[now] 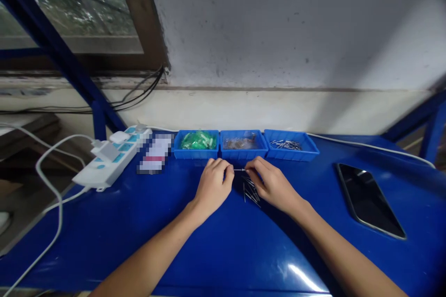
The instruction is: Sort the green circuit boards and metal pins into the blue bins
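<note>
A glossy blue tabletop is seen below a pale wall. Along its far edge, three rectangular blue plastic trays are lined up: the left tray is filled with green and pale pieces, the middle tray with brownish pieces, the right tray with slim metal ones. A long white plastic power strip is set at the left, a black-screened phone at the right. Between them, the left hand and right hand are held near each other, in front of the middle tray. Beside the right hand, loose slender silver metal pins are scattered. A thin silver metal rod is pinched by thumb and fingers at both ends, stretched level between the hands; whether it is one piece or two cannot be told.
</note>
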Tool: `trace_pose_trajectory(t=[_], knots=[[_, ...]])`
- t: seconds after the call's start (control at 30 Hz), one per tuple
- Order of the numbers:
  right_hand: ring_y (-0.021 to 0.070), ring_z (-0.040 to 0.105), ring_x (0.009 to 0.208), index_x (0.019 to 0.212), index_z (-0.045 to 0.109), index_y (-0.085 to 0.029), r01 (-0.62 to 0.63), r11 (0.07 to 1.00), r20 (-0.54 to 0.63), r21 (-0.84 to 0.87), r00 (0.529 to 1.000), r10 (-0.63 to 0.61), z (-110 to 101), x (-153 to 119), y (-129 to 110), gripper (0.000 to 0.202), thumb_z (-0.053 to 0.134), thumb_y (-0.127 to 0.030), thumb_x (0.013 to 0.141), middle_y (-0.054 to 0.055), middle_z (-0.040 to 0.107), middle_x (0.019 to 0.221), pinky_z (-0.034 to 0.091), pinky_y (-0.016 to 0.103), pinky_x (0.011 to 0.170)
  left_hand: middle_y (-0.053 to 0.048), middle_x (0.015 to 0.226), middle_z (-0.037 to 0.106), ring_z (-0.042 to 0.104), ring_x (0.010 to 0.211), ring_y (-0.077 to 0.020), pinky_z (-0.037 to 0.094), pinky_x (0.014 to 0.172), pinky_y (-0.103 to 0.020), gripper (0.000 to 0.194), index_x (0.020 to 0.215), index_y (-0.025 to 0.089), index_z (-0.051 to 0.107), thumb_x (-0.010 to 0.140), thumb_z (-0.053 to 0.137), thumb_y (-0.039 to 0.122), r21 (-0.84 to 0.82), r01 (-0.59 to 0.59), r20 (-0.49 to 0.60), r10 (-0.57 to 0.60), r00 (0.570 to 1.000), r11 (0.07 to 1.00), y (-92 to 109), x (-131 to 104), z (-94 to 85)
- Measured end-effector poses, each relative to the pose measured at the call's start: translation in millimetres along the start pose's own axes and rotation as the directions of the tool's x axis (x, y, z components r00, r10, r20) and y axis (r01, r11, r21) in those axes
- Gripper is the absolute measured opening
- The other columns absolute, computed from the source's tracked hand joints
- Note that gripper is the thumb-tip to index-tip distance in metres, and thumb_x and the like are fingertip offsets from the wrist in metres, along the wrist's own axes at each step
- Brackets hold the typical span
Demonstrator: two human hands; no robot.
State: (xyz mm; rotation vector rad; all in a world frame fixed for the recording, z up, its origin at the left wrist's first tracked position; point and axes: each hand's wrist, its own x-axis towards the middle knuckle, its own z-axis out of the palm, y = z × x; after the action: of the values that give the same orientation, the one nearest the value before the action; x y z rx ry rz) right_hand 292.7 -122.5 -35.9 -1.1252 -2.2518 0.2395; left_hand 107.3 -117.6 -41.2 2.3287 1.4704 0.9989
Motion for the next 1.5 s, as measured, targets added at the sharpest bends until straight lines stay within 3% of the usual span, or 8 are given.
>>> trace_pose_trajectory(t=[0.23,0.37,0.43,0.53,0.67,0.97,1.2,1.5], knots=[[0.0171,0.052,0.071,0.089,0.043,-0.020,0.032,0.987,-0.003,-0.158,0.999,-0.033,0,1,-7,0.014,0.030,-0.020,0.094,0.005,0.052,0.082,0.041,0.028,0.061,-0.001,0.073,0.059,0.053,0.076,-0.0168,0.040,0.072,-0.030,0.029,0.069,0.018,0.053,0.093,0.036,0.022,-0.129,-0.003,0.064,0.011,0.998,0.992,8,2,-3.1],[0.0162,0.049,0.065,0.084,0.041,-0.020,-0.049,0.972,-0.141,-0.228,0.990,0.017,-9,3,3,0.015,0.029,-0.021,0.093,0.005,0.051,0.080,0.039,0.027,0.058,-0.001,0.083,0.062,0.057,0.077,-0.0159,0.040,0.069,-0.027,0.027,0.084,0.021,0.059,0.093,0.038,0.034,-0.156,0.023,0.315,0.028,0.949,0.987,-5,5,-25.5],[0.0166,0.048,0.063,0.083,0.042,-0.020,-0.189,0.946,-0.338,-0.263,0.936,0.093,-22,1,19,0.016,0.030,-0.024,0.092,0.005,0.050,0.076,0.037,0.028,0.058,0.000,0.085,0.062,0.058,0.077,-0.0166,0.040,0.066,-0.027,0.024,0.088,0.022,0.059,0.090,0.044,0.041,-0.090,0.032,0.455,0.012,0.890,0.995,-15,1,-38.9],[0.0181,0.048,0.062,0.085,0.047,-0.019,-0.516,0.811,-0.599,-0.275,0.752,0.275,-42,-5,51,0.020,0.034,-0.032,0.092,0.004,0.052,0.072,0.033,0.030,0.056,0.000,0.084,0.060,0.056,0.081,-0.0194,0.040,0.071,-0.031,0.027,0.087,0.023,0.058,0.077,0.061,0.048,0.011,-0.022,0.563,0.012,0.827,1.000,-24,-9,-49.9],[0.0225,0.055,0.070,0.104,0.052,-0.016,-0.684,0.678,-0.612,-0.270,0.665,0.428,-53,-13,76,0.032,0.046,-0.042,0.086,0.008,0.059,0.082,0.035,0.031,0.057,0.001,0.088,0.059,0.054,0.088,-0.0203,0.037,0.082,-0.036,0.013,0.083,0.024,0.056,0.079,0.061,0.035,0.046,-0.084,0.579,0.042,0.814,0.995,-17,-19,-43.8],[0.0184,0.058,0.076,0.105,0.057,-0.019,-0.160,0.984,-0.107,-0.079,0.983,0.151,-5,1,8,0.026,0.043,-0.036,0.091,0.006,0.061,0.084,0.044,0.029,0.067,0.000,0.088,0.059,0.052,0.087,-0.0199,0.036,0.079,-0.037,0.013,0.079,0.021,0.053,0.088,0.044,0.019,0.073,-0.095,0.407,0.058,0.912,0.993,-13,-14,-30.4],[0.0158,0.051,0.072,0.098,0.059,-0.018,0.213,0.963,0.066,-0.166,0.977,-0.204,9,-2,-15,0.018,0.042,-0.022,0.092,0.005,0.058,0.080,0.040,0.029,0.063,0.000,0.083,0.061,0.057,0.082,-0.0167,0.041,0.074,-0.029,0.009,0.082,0.020,0.053,0.086,0.046,0.017,-0.164,0.056,0.316,-0.001,0.949,0.985,-5,-11,-23.7],[0.0152,0.050,0.069,0.090,0.054,-0.017,0.191,0.959,0.064,-0.209,0.981,-0.182,-2,2,-12,0.020,0.036,-0.022,0.094,0.005,0.057,0.077,0.038,0.028,0.060,0.001,0.080,0.062,0.058,0.074,-0.0146,0.043,0.070,-0.027,0.020,0.089,0.020,0.055,0.093,0.038,0.031,-0.308,0.173,0.341,-0.061,0.938,0.935,-1,-12,-17.7]])
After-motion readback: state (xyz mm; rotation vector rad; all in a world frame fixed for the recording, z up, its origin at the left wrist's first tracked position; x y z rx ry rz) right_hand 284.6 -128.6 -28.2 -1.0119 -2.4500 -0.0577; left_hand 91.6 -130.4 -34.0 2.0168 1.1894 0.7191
